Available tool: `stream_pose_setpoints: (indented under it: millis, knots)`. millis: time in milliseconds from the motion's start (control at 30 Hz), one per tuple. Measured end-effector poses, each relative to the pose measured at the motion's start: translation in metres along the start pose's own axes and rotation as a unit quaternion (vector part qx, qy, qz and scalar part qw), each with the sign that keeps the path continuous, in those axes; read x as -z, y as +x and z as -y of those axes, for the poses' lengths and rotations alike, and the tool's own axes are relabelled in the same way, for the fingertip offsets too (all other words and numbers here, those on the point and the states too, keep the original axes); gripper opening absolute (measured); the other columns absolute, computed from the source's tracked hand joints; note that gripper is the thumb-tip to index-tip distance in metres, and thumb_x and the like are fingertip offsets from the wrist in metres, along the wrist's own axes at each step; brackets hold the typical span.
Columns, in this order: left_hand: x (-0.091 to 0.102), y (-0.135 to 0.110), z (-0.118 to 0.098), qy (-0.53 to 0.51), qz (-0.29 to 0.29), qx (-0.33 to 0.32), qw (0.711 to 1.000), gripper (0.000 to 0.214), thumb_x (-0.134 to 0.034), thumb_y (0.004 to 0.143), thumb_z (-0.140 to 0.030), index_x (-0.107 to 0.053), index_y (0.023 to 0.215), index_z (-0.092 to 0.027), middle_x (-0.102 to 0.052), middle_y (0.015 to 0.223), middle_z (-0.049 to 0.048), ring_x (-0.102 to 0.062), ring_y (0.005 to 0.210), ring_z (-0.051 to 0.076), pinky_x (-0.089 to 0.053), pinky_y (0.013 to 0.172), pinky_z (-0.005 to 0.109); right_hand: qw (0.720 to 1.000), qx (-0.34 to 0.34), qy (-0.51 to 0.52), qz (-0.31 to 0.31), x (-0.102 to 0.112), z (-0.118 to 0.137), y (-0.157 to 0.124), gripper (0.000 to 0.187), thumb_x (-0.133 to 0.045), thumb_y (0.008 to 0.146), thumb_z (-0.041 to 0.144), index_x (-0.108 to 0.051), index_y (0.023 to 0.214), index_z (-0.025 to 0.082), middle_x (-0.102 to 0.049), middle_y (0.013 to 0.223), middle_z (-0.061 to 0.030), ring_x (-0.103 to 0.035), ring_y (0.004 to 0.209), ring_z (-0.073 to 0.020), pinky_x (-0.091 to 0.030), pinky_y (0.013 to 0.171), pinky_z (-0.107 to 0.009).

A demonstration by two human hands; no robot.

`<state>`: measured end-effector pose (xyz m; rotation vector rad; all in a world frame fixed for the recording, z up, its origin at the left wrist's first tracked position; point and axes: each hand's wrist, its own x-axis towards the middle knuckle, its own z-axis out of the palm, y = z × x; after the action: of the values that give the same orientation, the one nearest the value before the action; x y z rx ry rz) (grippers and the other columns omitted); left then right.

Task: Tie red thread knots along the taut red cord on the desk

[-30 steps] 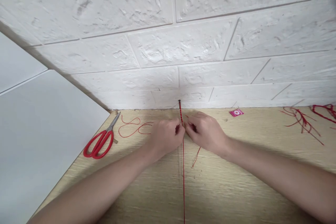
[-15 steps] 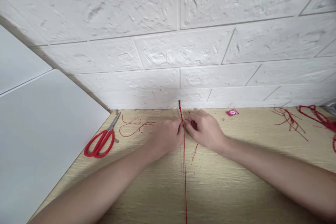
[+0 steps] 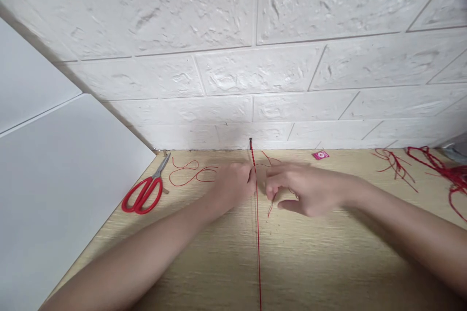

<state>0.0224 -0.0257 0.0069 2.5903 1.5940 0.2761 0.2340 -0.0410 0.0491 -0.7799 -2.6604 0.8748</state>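
A taut red cord [image 3: 258, 243] runs from a pin at the foot of the wall [image 3: 250, 141] straight toward me over the wooden table [image 3: 204, 262]. Its far end near the pin is knotted into a braid. My left hand [image 3: 233, 183] is closed, its fingers pinching the cord just below the braid. My right hand [image 3: 304, 187] lies just right of the cord, fingers curled, pinching a thin loose red strand [image 3: 270, 210] that hangs down from it.
Red-handled scissors [image 3: 144, 191] lie at the left edge of the table, with a loose loop of red thread [image 3: 189, 173] beside them. A small pink packet [image 3: 320, 155] sits by the wall. Tangled red cords [image 3: 434, 167] lie at the far right.
My right hand has drawn back to the right, away from the cord, and turned more sideways. The left hand stays pinched on the cord. The view has tilted slightly.
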Motion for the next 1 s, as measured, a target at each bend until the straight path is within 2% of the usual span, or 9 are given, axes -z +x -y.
stream_pose_setpoints:
  millis: [167,400,500,600,700,767,833,933,1000]
  knots:
    - [-0.003,0.0,0.0,0.011,-0.026,-0.004,1.0,0.034,-0.039,0.098,-0.029,-0.065,0.078,-0.019,-0.068,0.072,0.0062,-0.061,0.063,0.02,-0.029,0.056,0.033,1.0,-0.015,0.023,-0.016,-0.022,-0.011,-0.011,0.014,-0.066,0.084,0.007,-0.062,0.081,0.02,-0.059,0.09,-0.0013,-0.056,0.086,-0.0157,-0.043,0.077,-0.031]
    - [0.002,-0.005,-0.002,-0.034,-0.05,0.009,0.998,0.024,-0.046,0.094,-0.027,-0.059,0.075,-0.019,-0.066,0.08,0.0038,-0.06,0.07,0.018,-0.034,0.06,0.032,0.982,-0.076,0.006,-0.174,-0.028,-0.021,0.007,0.014,-0.056,0.087,0.008,-0.056,0.078,0.019,-0.056,0.084,-0.0038,-0.053,0.088,-0.0199,-0.043,0.079,-0.034]
    - [0.01,-0.008,-0.005,-0.036,-0.07,0.032,0.996,0.017,-0.05,0.093,-0.031,-0.061,0.087,-0.02,-0.064,0.094,0.0045,-0.06,0.073,0.017,-0.036,0.059,0.031,0.965,-0.14,0.051,-0.217,-0.032,-0.023,0.015,0.015,-0.055,0.089,0.014,-0.052,0.075,0.02,-0.054,0.073,-0.0002,-0.051,0.072,-0.0169,-0.04,0.067,-0.03]
    - [0.03,-0.009,-0.004,-0.027,-0.07,0.046,0.996,0.019,-0.052,0.09,-0.03,-0.061,0.104,-0.022,-0.062,0.109,0.006,-0.062,0.077,0.018,-0.04,0.062,0.031,0.942,-0.175,0.115,-0.264,-0.042,-0.027,0.015,0.012,-0.055,0.091,0.023,-0.052,0.08,0.02,-0.05,0.066,0.003,-0.043,0.059,-0.0133,-0.033,0.055,-0.027]
    - [0.062,-0.006,0.015,0.023,-0.019,0.039,0.999,0.026,-0.055,0.086,-0.031,-0.061,0.11,-0.023,-0.061,0.115,0.007,-0.063,0.089,0.022,-0.044,0.072,0.033,0.934,-0.152,0.106,-0.304,-0.048,-0.031,0.011,0.012,-0.056,0.091,0.025,-0.053,0.081,0.02,-0.052,0.07,0.0014,-0.044,0.061,-0.0132,-0.033,0.056,-0.027]
    - [0.085,-0.005,0.037,0.045,0.076,0.06,0.994,0.037,-0.058,0.085,-0.047,-0.061,0.115,-0.025,-0.062,0.118,0.0072,-0.063,0.093,0.026,-0.045,0.076,0.035,0.931,-0.145,0.102,-0.318,-0.049,-0.033,0.009,0.01,-0.057,0.091,0.025,-0.055,0.083,0.019,-0.054,0.073,0.0004,-0.045,0.062,-0.0135,-0.034,0.056,-0.027]
    - [0.104,-0.005,0.064,0.064,0.158,0.101,0.98,0.059,-0.066,0.075,-0.058,-0.059,0.122,-0.024,-0.062,0.123,0.0108,-0.063,0.098,0.03,-0.045,0.077,0.036,0.929,-0.148,0.122,-0.316,-0.049,-0.034,0.008,0.011,-0.057,0.091,0.027,-0.056,0.084,0.019,-0.053,0.07,0.0013,-0.044,0.06,-0.0131,-0.033,0.054,-0.027]
    - [0.118,-0.006,0.098,0.061,0.236,0.156,0.957,0.077,-0.075,0.065,-0.055,-0.053,0.13,-0.021,-0.062,0.129,0.0134,-0.063,0.1,0.029,-0.045,0.076,0.033,0.926,-0.155,0.16,-0.305,-0.048,-0.034,0.009,0.013,-0.059,0.091,0.03,-0.057,0.084,0.019,-0.048,0.063,0.0036,-0.04,0.056,-0.0122,-0.031,0.051,-0.026]
    - [0.117,-0.006,0.111,0.045,0.255,0.183,0.949,0.073,-0.077,0.063,-0.051,-0.055,0.124,-0.019,-0.067,0.119,0.012,-0.064,0.093,0.026,-0.045,0.074,0.031,0.924,-0.149,0.175,-0.305,-0.048,-0.033,0.01,0.013,-0.06,0.091,0.031,-0.058,0.085,0.019,-0.048,0.063,0.0039,-0.041,0.056,-0.0119,-0.031,0.052,-0.026]
